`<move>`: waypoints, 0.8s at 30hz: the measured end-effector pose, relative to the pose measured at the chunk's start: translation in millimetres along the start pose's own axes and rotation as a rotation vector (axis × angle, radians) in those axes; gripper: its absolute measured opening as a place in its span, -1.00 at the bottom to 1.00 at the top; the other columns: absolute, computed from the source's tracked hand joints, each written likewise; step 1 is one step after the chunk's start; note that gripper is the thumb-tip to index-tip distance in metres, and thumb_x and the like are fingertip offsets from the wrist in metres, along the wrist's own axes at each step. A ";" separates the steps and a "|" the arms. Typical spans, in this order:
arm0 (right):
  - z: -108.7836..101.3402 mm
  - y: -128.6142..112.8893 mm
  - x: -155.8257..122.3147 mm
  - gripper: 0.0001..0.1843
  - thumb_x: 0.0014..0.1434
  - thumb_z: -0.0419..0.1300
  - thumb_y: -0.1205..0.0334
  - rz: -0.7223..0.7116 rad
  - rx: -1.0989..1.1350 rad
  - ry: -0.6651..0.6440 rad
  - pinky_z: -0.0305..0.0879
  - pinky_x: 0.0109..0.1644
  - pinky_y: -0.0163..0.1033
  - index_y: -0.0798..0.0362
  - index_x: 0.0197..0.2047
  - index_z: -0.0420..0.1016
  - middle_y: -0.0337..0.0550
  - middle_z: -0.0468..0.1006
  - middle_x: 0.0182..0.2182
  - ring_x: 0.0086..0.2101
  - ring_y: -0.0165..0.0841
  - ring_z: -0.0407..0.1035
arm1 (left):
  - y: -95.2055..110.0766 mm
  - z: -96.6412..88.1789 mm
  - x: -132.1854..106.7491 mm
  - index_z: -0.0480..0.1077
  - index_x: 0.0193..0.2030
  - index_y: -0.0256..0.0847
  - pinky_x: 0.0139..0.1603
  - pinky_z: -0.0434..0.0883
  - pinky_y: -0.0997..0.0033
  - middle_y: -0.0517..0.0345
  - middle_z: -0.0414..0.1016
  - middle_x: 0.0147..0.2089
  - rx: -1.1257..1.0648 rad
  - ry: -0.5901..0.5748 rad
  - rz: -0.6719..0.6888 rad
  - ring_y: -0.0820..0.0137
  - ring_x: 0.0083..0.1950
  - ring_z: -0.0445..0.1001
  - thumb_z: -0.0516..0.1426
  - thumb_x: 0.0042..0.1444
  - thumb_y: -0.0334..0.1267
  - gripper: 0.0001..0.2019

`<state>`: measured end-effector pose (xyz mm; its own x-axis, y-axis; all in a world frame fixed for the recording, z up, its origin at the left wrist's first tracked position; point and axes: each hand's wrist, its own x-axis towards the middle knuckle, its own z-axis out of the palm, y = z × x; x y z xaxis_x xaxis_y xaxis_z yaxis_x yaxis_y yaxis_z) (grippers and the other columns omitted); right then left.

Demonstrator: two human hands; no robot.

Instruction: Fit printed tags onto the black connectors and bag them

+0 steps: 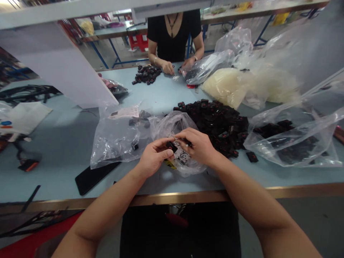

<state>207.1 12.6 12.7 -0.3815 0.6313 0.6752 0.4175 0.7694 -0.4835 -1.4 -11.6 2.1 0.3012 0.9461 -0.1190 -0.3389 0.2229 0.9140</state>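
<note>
My left hand (154, 157) pinches a small black connector with a red mark (171, 146) between thumb and fingers. My right hand (199, 145) is closed beside it, its fingertips on a tiny white piece (177, 138) at the connector's top. Both hands hover over a clear plastic bag (172, 127) holding small white parts. A large pile of black and red connectors (217, 123) lies just right of my hands on the light blue table (67, 143).
Another clear bag (118, 138) lies left, a bag with black parts (292, 139) right, a black flat strip (92, 177) near the front edge. Across the table a person in black handles a small black pile (147, 74). Bags of pale material (228, 86) sit far right.
</note>
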 end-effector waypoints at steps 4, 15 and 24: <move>-2.6 -1.8 2.0 -0.88 0.46 0.19 0.29 -0.004 0.027 0.022 0.49 -0.15 -0.24 0.01 -0.12 0.57 -0.14 0.66 -0.29 -0.24 -0.32 0.55 | -0.7 -2.3 0.1 0.70 -0.01 -0.11 -0.36 0.53 0.47 0.14 0.66 -0.30 0.053 -0.021 0.008 0.46 -0.42 0.56 0.56 -0.11 -0.17 -0.54; -5.4 -6.3 2.9 -0.86 0.45 0.16 0.34 0.009 0.173 -0.070 0.43 -0.20 -0.28 0.00 -0.14 0.54 -0.16 0.60 -0.29 -0.29 -0.36 0.49 | 8.9 -1.1 -3.0 0.68 0.04 -0.14 -0.28 0.59 0.39 0.09 0.71 -0.20 0.469 0.100 0.201 0.38 -0.33 0.59 0.47 0.00 -0.17 -0.58; -7.9 -5.9 1.4 -0.84 0.44 0.18 0.31 0.046 0.183 -0.107 0.45 -0.17 -0.27 -0.02 -0.12 0.60 -0.14 0.65 -0.25 -0.26 -0.35 0.52 | 5.7 -2.9 -3.4 0.66 0.09 -0.14 0.07 0.65 0.17 -0.01 0.74 0.04 0.552 0.076 0.243 0.15 0.02 0.70 0.45 0.06 -0.11 -0.56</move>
<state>210.7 8.2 20.9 -0.4549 0.6655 0.5917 0.2839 0.7381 -0.6120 -6.9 -12.9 6.6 0.2022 0.9732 0.1097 0.1283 -0.1374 0.9822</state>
